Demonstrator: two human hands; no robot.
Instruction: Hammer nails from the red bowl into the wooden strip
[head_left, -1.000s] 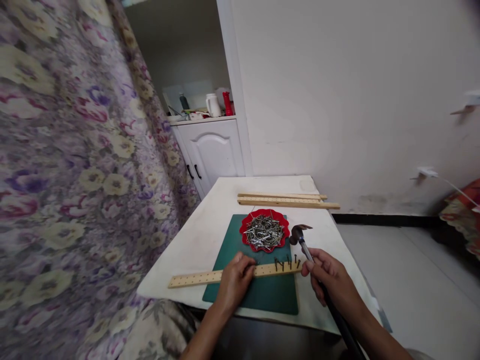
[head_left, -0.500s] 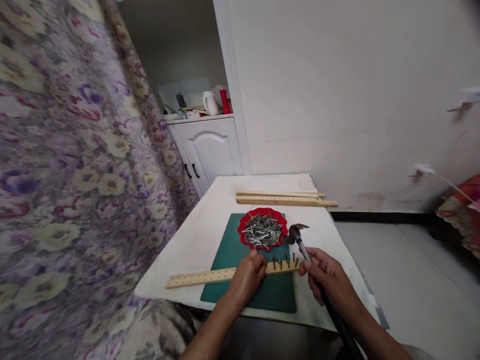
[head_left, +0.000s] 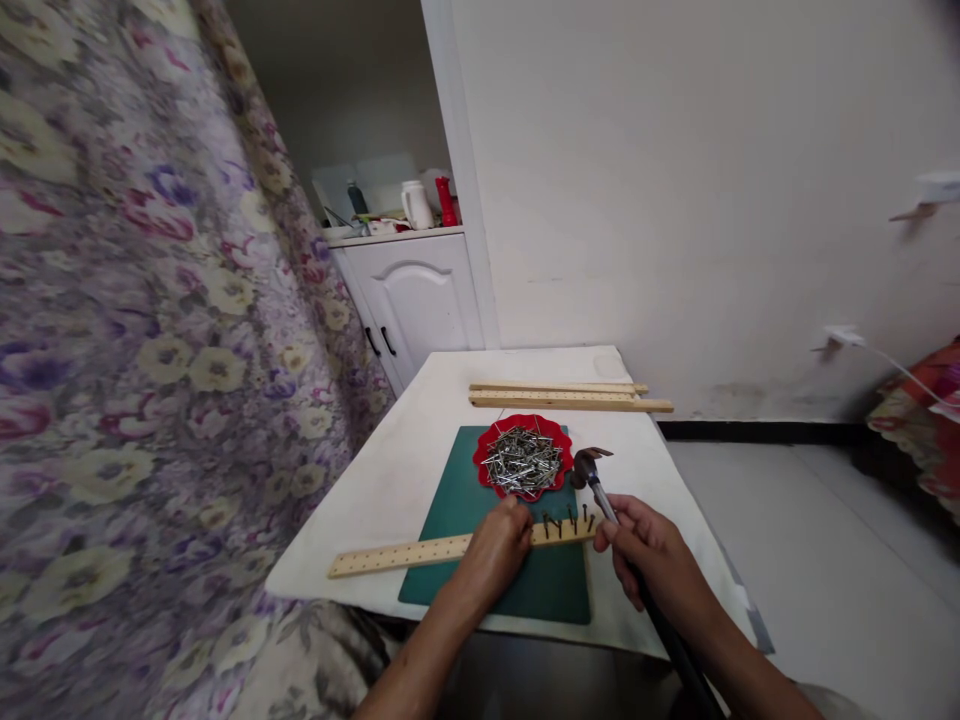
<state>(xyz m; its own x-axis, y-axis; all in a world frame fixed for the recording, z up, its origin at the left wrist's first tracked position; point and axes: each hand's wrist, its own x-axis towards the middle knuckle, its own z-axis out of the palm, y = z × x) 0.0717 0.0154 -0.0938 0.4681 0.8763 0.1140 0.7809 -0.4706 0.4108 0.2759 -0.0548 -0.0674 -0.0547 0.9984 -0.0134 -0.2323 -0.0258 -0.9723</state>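
My right hand (head_left: pixel 649 555) is wrapped round the handle of a claw hammer (head_left: pixel 600 490), its head raised just beyond the right end of a pale wooden strip (head_left: pixel 405 554). That strip, drilled with rows of small holes, lies across a green cutting mat (head_left: pixel 540 595). Several dark nails (head_left: pixel 559 527) stand in its right part, some tilted. My left hand (head_left: pixel 499 545) rests on the strip just left of these nails, fingers closed together; what they pinch is hidden. Behind the strip sits a red scalloped dish (head_left: pixel 484 475) heaped with loose silvery nails (head_left: pixel 525 460).
More wooden strips (head_left: pixel 555 399) lie at the back of the white table (head_left: pixel 375 500), their ends jutting past its right edge. A floral curtain (head_left: pixel 172 350) hangs at left. Behind stands a white cabinet (head_left: pixel 420 290); a plain wall (head_left: pixel 675 220) rises beyond the table.
My left hand has moved right along the wooden strip, closer to the standing nails. The right hand holds the hammer much as before. The whole view has shifted slightly.
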